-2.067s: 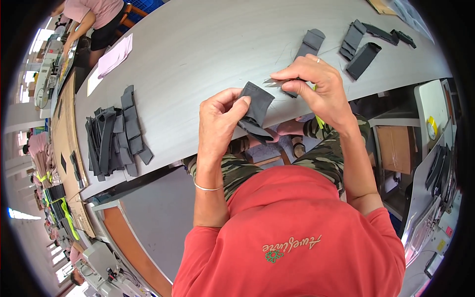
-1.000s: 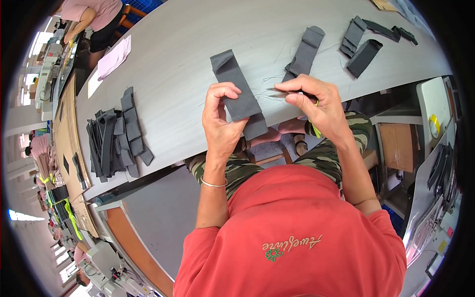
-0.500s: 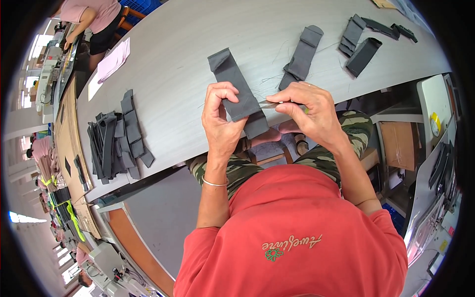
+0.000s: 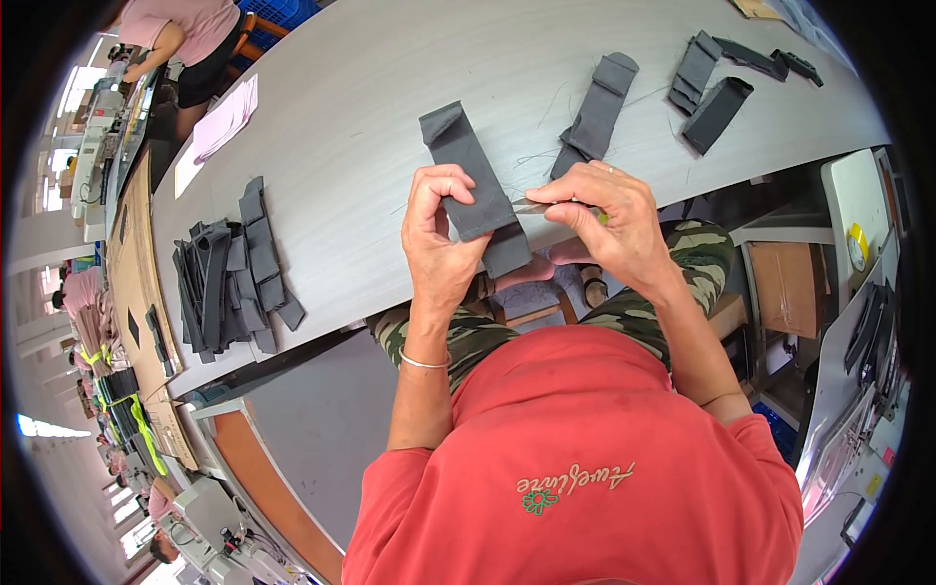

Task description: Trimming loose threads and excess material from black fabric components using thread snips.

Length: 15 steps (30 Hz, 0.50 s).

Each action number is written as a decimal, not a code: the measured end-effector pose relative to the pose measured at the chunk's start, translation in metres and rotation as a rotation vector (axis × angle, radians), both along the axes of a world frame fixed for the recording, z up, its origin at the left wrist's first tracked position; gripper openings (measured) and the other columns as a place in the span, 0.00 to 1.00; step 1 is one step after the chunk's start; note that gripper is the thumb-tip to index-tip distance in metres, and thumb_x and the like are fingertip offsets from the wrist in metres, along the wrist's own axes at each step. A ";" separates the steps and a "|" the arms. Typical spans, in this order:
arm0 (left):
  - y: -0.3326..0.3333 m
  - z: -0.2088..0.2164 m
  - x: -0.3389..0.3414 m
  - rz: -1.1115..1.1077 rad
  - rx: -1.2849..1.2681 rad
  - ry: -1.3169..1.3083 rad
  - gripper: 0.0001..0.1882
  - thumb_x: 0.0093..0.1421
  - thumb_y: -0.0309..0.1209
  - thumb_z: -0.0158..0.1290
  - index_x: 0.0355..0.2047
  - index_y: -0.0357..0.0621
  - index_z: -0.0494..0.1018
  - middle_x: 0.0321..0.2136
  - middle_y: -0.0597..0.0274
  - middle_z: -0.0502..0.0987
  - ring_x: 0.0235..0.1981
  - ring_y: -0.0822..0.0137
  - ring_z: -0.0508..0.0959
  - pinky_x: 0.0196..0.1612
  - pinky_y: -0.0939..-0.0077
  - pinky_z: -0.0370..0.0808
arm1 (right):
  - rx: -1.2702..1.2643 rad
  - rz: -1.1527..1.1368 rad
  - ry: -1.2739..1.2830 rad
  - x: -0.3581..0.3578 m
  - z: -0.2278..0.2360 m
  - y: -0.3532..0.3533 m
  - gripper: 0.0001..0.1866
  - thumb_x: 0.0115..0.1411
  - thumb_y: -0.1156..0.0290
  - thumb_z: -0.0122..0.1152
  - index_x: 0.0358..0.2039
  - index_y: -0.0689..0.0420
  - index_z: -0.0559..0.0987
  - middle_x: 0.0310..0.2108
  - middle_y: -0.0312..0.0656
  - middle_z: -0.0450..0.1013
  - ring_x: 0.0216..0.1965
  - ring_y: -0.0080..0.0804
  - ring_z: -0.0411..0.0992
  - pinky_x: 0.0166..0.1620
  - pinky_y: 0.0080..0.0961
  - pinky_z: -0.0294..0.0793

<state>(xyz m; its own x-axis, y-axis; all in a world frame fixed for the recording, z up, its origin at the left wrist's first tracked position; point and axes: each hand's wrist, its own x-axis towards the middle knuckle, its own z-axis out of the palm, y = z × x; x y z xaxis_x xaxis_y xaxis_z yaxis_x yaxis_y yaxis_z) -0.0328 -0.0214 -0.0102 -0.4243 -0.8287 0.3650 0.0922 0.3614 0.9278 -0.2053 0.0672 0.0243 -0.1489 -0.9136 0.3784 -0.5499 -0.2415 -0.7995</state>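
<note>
My left hand [image 4: 444, 234] grips a folded dark grey fabric strip [image 4: 470, 156] between thumb and curled fingers. The strip slants over the table's near edge, its far end folded over and its lower end hanging toward my lap. Closed in a pinch, my right hand [image 4: 616, 216] holds small metal thread snips [image 4: 529, 207], mostly hidden by the fingers. Their pointed tip is at the strip's right edge, beside a seam. Just beyond my right hand lies another grey fabric strip [image 4: 602, 105], with loose threads next to it.
A heap of dark grey strips [image 4: 216, 283] lies on the left of the grey table [image 4: 341, 127]. More fabric pieces [image 4: 717, 115] rest at the far right. Pink sheets [image 4: 224, 119] lie at the far left edge, near another person in pink [image 4: 190, 34].
My left hand and the fabric strip have shifted slightly to the right and nearer to me. My right hand stays almost in place, its snips still at the strip's edge.
</note>
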 end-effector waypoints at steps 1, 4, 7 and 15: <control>0.000 0.000 0.001 -0.001 0.011 -0.004 0.20 0.37 0.10 0.55 0.30 0.45 0.66 0.37 0.64 0.67 0.39 0.72 0.68 0.44 0.82 0.65 | -0.002 0.000 -0.008 0.000 0.000 0.000 0.07 0.50 0.77 0.60 0.31 0.57 0.81 0.25 0.38 0.76 0.25 0.32 0.71 0.34 0.25 0.68; 0.001 -0.001 0.001 0.000 0.026 -0.008 0.21 0.37 0.10 0.55 0.30 0.45 0.66 0.38 0.64 0.68 0.40 0.72 0.68 0.45 0.80 0.66 | 0.007 -0.002 0.014 0.001 0.000 0.000 0.07 0.49 0.77 0.61 0.31 0.57 0.81 0.25 0.38 0.77 0.25 0.31 0.71 0.34 0.25 0.67; 0.002 -0.001 0.000 0.002 0.036 0.001 0.21 0.37 0.10 0.55 0.30 0.45 0.66 0.38 0.63 0.68 0.40 0.72 0.68 0.46 0.80 0.66 | -0.004 -0.005 0.036 0.001 0.000 0.000 0.06 0.49 0.76 0.62 0.30 0.56 0.81 0.25 0.37 0.76 0.24 0.31 0.69 0.32 0.25 0.66; 0.001 -0.004 -0.001 0.004 0.017 0.010 0.21 0.37 0.10 0.55 0.31 0.45 0.66 0.38 0.63 0.68 0.40 0.72 0.68 0.47 0.79 0.65 | -0.013 -0.042 0.111 0.001 -0.004 0.000 0.05 0.48 0.75 0.62 0.29 0.54 0.81 0.24 0.35 0.75 0.23 0.32 0.66 0.30 0.26 0.65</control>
<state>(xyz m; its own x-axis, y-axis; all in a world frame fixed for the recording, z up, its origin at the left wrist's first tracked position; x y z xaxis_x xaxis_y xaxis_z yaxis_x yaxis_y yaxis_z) -0.0338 -0.0201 -0.0142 -0.4173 -0.8365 0.3551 0.1003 0.3460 0.9329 -0.2042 0.0672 0.0203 -0.1431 -0.9023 0.4067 -0.6451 -0.2266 -0.7297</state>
